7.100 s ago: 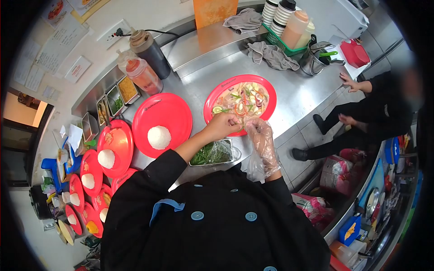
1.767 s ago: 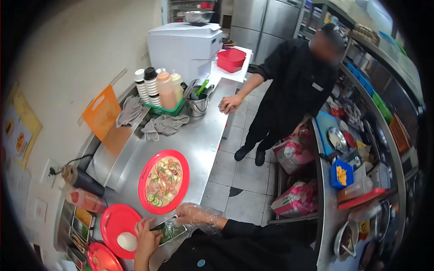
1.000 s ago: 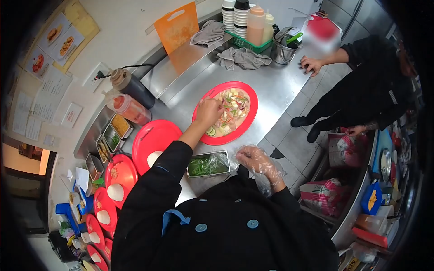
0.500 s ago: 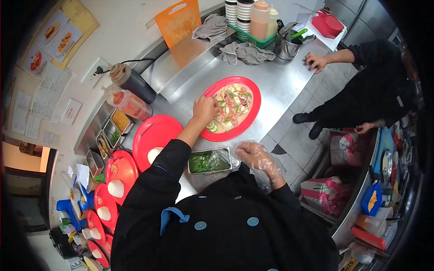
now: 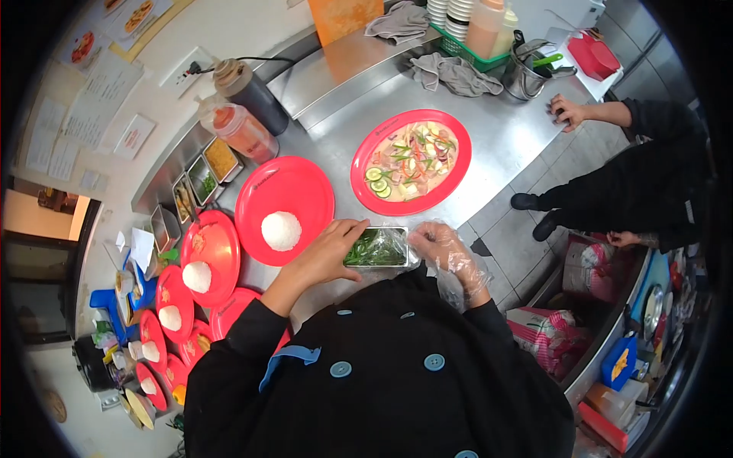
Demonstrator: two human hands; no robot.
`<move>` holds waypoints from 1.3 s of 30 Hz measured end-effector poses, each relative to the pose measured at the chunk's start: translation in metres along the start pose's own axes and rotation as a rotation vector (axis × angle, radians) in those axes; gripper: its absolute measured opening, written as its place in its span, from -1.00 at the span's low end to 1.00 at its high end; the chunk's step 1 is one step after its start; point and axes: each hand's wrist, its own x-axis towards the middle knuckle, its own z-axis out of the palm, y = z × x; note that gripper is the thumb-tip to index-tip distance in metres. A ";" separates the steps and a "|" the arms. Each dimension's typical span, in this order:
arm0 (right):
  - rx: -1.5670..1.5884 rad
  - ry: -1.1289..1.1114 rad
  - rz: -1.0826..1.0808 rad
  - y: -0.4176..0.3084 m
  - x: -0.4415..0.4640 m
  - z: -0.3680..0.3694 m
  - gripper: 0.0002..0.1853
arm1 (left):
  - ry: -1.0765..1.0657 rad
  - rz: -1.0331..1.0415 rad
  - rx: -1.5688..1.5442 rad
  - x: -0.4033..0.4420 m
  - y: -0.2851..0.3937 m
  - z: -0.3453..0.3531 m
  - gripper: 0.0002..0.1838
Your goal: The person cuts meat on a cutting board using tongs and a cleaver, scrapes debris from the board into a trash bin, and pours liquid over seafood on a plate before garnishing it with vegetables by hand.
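Observation:
A small metal container [image 5: 376, 249] of green herb leaves stands near my body, with clear plastic wrap [image 5: 395, 238] over at least part of it. Bare, my left hand [image 5: 324, 253] grips the container's left end, fingers at the far edge and thumb at the near edge. My right hand [image 5: 447, 252], in a clear plastic glove, pinches the wrap at the right end. Beyond them lies a red oval plate [image 5: 365, 187] of creamy food topped with sliced vegetables and cucumber rounds [image 5: 376, 179]. At the left is a red plate [image 5: 256, 191] with a rice mound [image 5: 281, 230].
More red plates [image 5: 221, 240] with rice line the left side. Sauce bottles [image 5: 248, 133] and metal topping tins [image 5: 221, 160] stand by the wall. Cloths [image 5: 458, 76] and a metal utensil pot [image 5: 527, 72] sit at the back. A co-worker's hand [image 5: 569, 113] rests on the counter's right edge.
My left hand has left the oval plate and come back to the herb container. The wrap now reaches further over the herbs. The view has shifted.

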 end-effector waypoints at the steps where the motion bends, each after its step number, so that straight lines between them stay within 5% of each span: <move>1: 0.014 0.004 -0.027 0.000 0.002 -0.001 -0.67 | 0.024 -0.018 0.041 0.000 -0.001 0.006 0.03; 5: -0.085 -0.219 0.066 -0.025 -0.001 -0.011 -0.68 | 0.079 -0.096 0.051 0.000 -0.002 0.015 0.06; 8: -0.274 -0.365 -0.132 -0.019 0.000 -0.020 -0.70 | 0.100 -0.125 0.011 -0.006 0.000 0.016 0.07; 10: -0.017 -0.414 0.065 -0.039 -0.009 -0.026 -0.73 | 0.143 -0.099 0.005 -0.011 0.000 0.017 0.08; 14: -0.018 -0.382 0.038 -0.047 -0.009 -0.026 -0.72 | 0.223 -0.096 0.028 -0.017 -0.002 0.025 0.08; 16: -0.364 -0.225 -0.102 -0.043 -0.006 -0.026 -0.62 | 0.233 -0.066 0.110 -0.012 -0.002 0.034 0.02; 17: -0.452 -0.242 0.000 -0.046 -0.002 -0.026 -0.61 | 0.243 -0.067 0.077 -0.011 0.000 0.034 -0.01; 20: -0.319 -0.254 -0.009 -0.035 0.007 -0.023 -0.77 | 0.315 -0.102 -0.005 -0.017 0.001 0.036 -0.05; 22: 0.107 -0.197 -0.177 -0.059 -0.006 -0.008 -0.76 | 0.414 -0.216 -0.035 -0.040 0.009 0.020 -0.05; 24: 0.187 -0.095 -0.146 -0.084 -0.009 0.005 -0.67 | 0.489 -0.275 -0.062 -0.061 0.002 0.000 -0.05; 26: 0.176 -0.113 -0.156 -0.085 0.001 0.008 -0.60 | 0.836 -0.378 -0.067 -0.101 -0.019 -0.029 -0.12; 31: 0.152 -0.194 -0.194 -0.065 0.022 0.023 -0.71 | 1.299 -0.899 -0.226 -0.208 -0.101 -0.126 -0.30; 34: 0.150 -0.241 -0.186 -0.064 0.025 0.034 -0.67 | 1.373 -1.045 -0.262 -0.244 -0.184 -0.145 -0.28; 36: 0.109 -0.229 -0.170 -0.073 0.021 0.043 -0.62 | 1.300 -1.405 -0.179 -0.251 -0.215 -0.149 -0.31; 39: 0.102 -0.168 -0.170 -0.066 0.018 0.046 -0.57 | 1.272 -1.507 0.021 -0.244 -0.244 -0.142 -0.29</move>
